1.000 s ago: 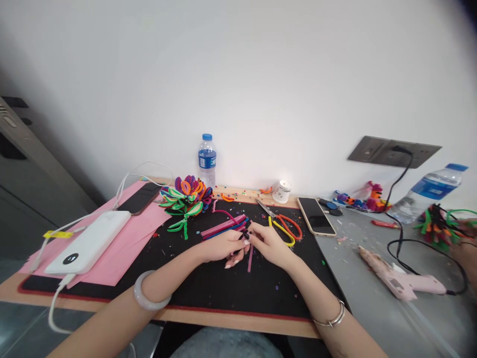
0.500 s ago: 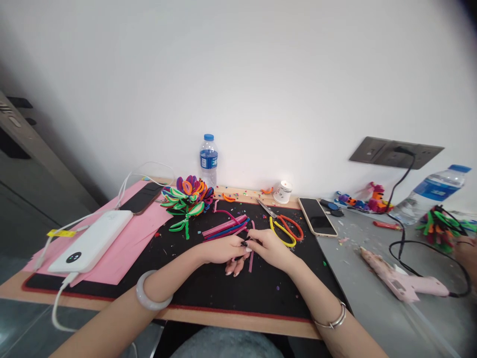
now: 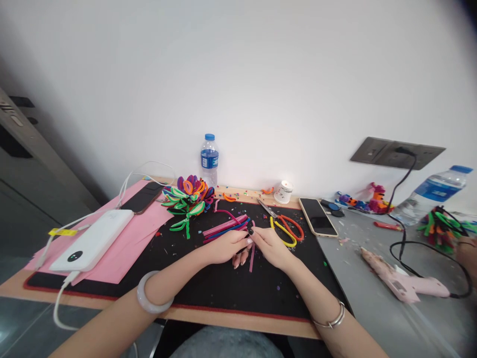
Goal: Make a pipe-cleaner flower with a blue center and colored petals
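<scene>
Over the black mat (image 3: 197, 293), my left hand (image 3: 228, 247) and my right hand (image 3: 274, 248) meet with their fingertips pinched together. Whatever they grip is too small or hidden to make out. Just beyond my left hand lies a bundle of pink, purple and blue pipe cleaners (image 3: 223, 229). A single pink pipe cleaner (image 3: 252, 259) lies on the mat, partly behind my right fingers. Past my right hand rest scissors (image 3: 286, 228) with one yellow and one orange handle, their blades spread. A colourful pipe-cleaner flower bunch (image 3: 190, 199) sits behind the bundle.
Pink sheets (image 3: 108, 273) at left carry a white power bank (image 3: 93, 238) and a dark phone (image 3: 143, 197). A bottle (image 3: 209, 161), paper cup (image 3: 283, 192) and second phone (image 3: 317, 217) stand behind. At right are a pink glue gun (image 3: 406, 283) and another person's hand (image 3: 465, 256).
My fingertips have shifted slightly and straightened up a little where they meet; both hands stay in the same place. The things on the table have not moved.
</scene>
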`<state>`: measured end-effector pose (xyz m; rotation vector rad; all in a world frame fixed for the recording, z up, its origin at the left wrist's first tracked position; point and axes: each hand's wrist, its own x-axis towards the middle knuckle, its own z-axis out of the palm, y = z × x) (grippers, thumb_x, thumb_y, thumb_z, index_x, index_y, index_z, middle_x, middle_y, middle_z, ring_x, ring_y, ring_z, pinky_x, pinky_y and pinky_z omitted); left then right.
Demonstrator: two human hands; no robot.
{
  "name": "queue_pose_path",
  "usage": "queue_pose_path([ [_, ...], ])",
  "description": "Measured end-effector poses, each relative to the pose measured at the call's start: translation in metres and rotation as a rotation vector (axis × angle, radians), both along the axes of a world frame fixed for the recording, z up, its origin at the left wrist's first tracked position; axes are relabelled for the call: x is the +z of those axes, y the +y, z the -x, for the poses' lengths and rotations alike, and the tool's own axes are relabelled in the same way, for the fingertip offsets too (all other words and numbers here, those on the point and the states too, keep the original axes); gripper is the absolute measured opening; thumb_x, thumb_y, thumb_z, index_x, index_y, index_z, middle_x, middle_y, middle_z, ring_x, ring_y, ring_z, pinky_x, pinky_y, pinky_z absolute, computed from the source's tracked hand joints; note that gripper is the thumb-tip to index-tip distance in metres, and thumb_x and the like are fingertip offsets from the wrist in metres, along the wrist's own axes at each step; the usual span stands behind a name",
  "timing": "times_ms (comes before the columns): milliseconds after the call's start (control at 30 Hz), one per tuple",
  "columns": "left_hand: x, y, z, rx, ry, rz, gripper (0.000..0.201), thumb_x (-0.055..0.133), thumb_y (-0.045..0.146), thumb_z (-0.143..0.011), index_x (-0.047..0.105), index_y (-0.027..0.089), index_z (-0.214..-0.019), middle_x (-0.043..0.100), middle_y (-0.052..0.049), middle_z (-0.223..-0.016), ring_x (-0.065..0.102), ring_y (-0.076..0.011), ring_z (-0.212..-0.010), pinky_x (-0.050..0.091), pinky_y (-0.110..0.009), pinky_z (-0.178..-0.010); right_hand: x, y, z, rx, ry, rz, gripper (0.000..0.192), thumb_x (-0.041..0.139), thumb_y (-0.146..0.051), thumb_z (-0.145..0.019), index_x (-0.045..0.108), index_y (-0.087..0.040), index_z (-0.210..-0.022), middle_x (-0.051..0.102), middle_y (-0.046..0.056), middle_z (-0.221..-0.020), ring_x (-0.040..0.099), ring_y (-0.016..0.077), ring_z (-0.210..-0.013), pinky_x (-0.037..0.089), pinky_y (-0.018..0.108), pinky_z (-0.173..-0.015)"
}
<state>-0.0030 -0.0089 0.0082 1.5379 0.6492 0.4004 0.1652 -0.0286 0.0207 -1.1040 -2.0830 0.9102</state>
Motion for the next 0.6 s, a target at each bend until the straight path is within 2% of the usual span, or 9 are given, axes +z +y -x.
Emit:
queue_pose_path([
  [167,-0.0030,-0.0015,0.0001,0.001,0.014,-0.062,0.035,0.031,0.049,-0.085,0.038,0.017,-0.074,0.051,0.004,-0.050,0.045,-0.0070,-0.034,0.035,-0.018,-0.036,-0.0009,0.0010,-0.0001,-0.011,0.014,0.025,0.042,0.029,-0.041,-0.090,0.052,-0.015,-0.066,0.059,0.002,-0.062,0.051,0.0123,-0.056,0.039,0.023,-0.057],
  [367,0.0022,-0.0032,-0.0016,0.023,-0.023,-0.092,0.034,0.031,0.048,-0.086,0.044,0.016,-0.088,0.053,0.003,-0.059,0.046,-0.0052,-0.037,0.035,-0.017,-0.039,0.0049,-0.0018,0.0009,0.038,0.081,0.124,0.040,0.026,-0.043,-0.091,0.051,-0.017,-0.073,0.062,0.002,-0.060,0.058,0.0148,-0.059,0.042,0.025,-0.061],
  [467,0.0054,-0.0025,-0.0011,0.037,-0.034,-0.076,0.035,0.034,0.047,-0.086,0.045,0.015,-0.080,0.053,0.003,-0.059,0.047,-0.0049,-0.038,0.036,-0.018,-0.042,0.0049,-0.0021,0.0012,0.059,0.087,0.134,0.040,0.025,-0.042,-0.091,0.049,-0.017,-0.072,0.061,0.001,-0.058,0.057,0.0138,-0.057,0.042,0.025,-0.061],
  [600,0.0047,0.0003,0.0009,0.040,-0.042,-0.039,0.034,0.040,0.045,-0.084,0.047,0.013,-0.073,0.054,0.002,-0.056,0.048,-0.0050,-0.038,0.036,-0.018,-0.043,0.0026,0.0007,-0.0008,-0.009,0.003,0.045,0.040,0.030,-0.041,-0.090,0.047,-0.016,-0.064,0.056,0.000,-0.057,0.049,0.0109,-0.053,0.037,0.022,-0.057],
])
